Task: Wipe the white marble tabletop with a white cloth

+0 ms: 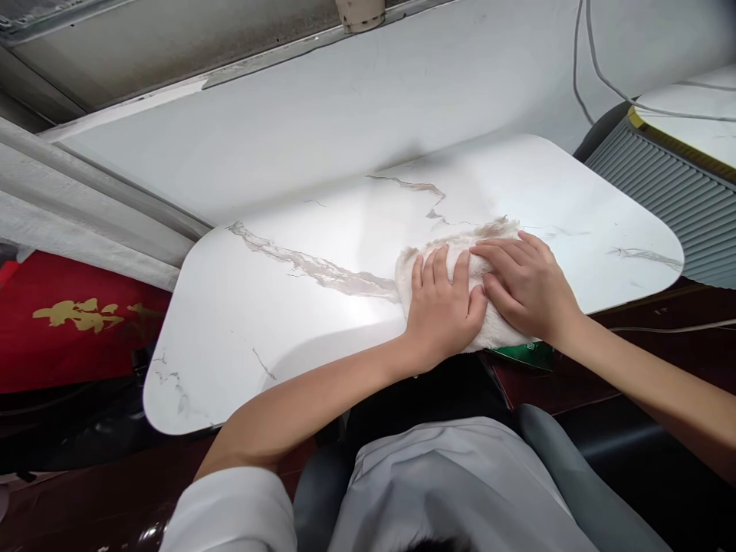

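A fluffy white cloth point(494, 330), bunched and partly folded, lies on the white marble-patterned table point(322, 222) near its front edge. My left hand point(445, 307) rests flat on top of the cloth, fingers spread forward. Beside it, my right hand point(526, 284) lies over the cloth's right side, its fingers stretched out toward the left. The two hands nearly meet at the thumb of the left one. Much of the cloth is hidden beneath them, and its near edge hangs at the table's border.
Behind the table stands a pale wall point(322, 123) with a ledge bearing a beige cup-like container point(361, 14). Grey cables point(601, 69) hang at right, above a ribbed grey panel point(661, 192). A red cloth with gold lettering point(80, 322) and a whitish curtain point(86, 199) are at left.
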Demonstrator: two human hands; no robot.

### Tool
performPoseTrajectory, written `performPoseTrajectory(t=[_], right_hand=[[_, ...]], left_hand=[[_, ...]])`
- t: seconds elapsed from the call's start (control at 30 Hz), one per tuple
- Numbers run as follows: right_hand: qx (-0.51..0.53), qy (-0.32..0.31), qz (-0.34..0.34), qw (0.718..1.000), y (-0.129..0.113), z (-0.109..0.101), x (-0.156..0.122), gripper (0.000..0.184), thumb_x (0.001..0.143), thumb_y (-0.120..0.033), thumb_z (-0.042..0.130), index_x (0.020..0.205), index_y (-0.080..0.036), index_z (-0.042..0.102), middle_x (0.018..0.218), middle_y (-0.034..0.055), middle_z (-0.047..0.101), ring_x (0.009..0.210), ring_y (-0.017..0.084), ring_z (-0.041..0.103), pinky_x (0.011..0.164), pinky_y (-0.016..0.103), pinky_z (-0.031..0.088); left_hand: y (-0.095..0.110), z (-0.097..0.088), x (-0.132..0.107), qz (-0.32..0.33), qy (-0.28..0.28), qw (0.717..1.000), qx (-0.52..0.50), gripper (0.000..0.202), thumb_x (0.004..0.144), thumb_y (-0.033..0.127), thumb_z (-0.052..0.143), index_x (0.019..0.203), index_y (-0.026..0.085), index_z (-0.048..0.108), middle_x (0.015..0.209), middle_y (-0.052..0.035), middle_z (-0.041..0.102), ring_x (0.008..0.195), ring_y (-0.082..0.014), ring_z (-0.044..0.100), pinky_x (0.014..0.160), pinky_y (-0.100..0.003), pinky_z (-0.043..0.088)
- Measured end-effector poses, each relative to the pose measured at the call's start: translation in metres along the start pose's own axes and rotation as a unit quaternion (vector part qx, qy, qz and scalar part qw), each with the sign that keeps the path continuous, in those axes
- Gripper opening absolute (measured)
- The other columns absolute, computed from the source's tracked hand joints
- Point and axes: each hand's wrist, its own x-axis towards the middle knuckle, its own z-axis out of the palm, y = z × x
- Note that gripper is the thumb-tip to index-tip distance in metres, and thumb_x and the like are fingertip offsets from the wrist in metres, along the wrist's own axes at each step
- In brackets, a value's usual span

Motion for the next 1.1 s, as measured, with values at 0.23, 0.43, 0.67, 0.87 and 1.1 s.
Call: performPoseTrajectory(t=[0.23,0.43,0.67,0.87,1.1], right_hand=[[0.008,-0.030,0.012,0.999,0.022,0.009,0.025,0.034,0.088,-0.026,0.038,0.115,-0.023,0.060,0.115,0.0070,0.068,0.109,0.028,0.061,0.108,0.051,0.038],[-0.004,-0.027,0.043,0.999,0.045,0.026,0.056,0.036,0.089,-0.027,0.039,0.117,-0.024,0.061,0.113,0.0072,0.067,0.111,0.031,0.059,0.105,0.053,0.040],[-0.014,-0.021,0.058,0.998,0.066,0.042,0.084,0.033,0.095,-0.031,0.036,0.115,-0.024,0.061,0.109,0.0070,0.067,0.109,0.029,0.059,0.105,0.050,0.039],[-0.010,-0.029,0.068,0.997,0.089,0.058,0.108,0.037,0.101,-0.042,0.028,0.118,-0.023,0.056,0.110,0.0083,0.068,0.111,0.026,0.054,0.105,0.047,0.032],[0.004,-0.033,0.105,0.994,0.113,0.077,0.139,0.040,0.098,-0.046,0.027,0.119,-0.027,0.056,0.107,0.0046,0.070,0.112,0.026,0.049,0.106,0.048,0.027]], left_hand=[[-0.005,0.000,0.027,-0.017,-0.015,1.000,0.001,0.052,0.100,0.031,0.043,0.148,0.011,0.040,0.154,-0.0204,0.040,0.147,-0.0284,0.031,0.126,-0.048,0.015],[-0.015,0.006,0.066,-0.052,0.003,0.999,-0.012,0.048,0.100,0.029,0.042,0.145,0.016,0.044,0.154,-0.0152,0.042,0.147,-0.0259,0.033,0.126,-0.044,0.016],[-0.029,0.012,0.103,-0.062,0.016,0.997,-0.032,0.043,0.100,0.030,0.042,0.142,0.023,0.046,0.152,-0.0101,0.046,0.147,-0.0240,0.034,0.125,-0.043,0.018],[-0.044,0.019,0.135,-0.048,0.041,0.997,-0.052,0.037,0.099,0.028,0.042,0.135,0.028,0.051,0.146,-0.0069,0.053,0.143,-0.0223,0.040,0.123,-0.042,0.020],[-0.058,0.023,0.167,-0.047,0.048,0.996,-0.061,0.036,0.098,0.025,0.041,0.132,0.026,0.054,0.139,-0.0071,0.056,0.138,-0.0220,0.045,0.122,-0.039,0.022]])
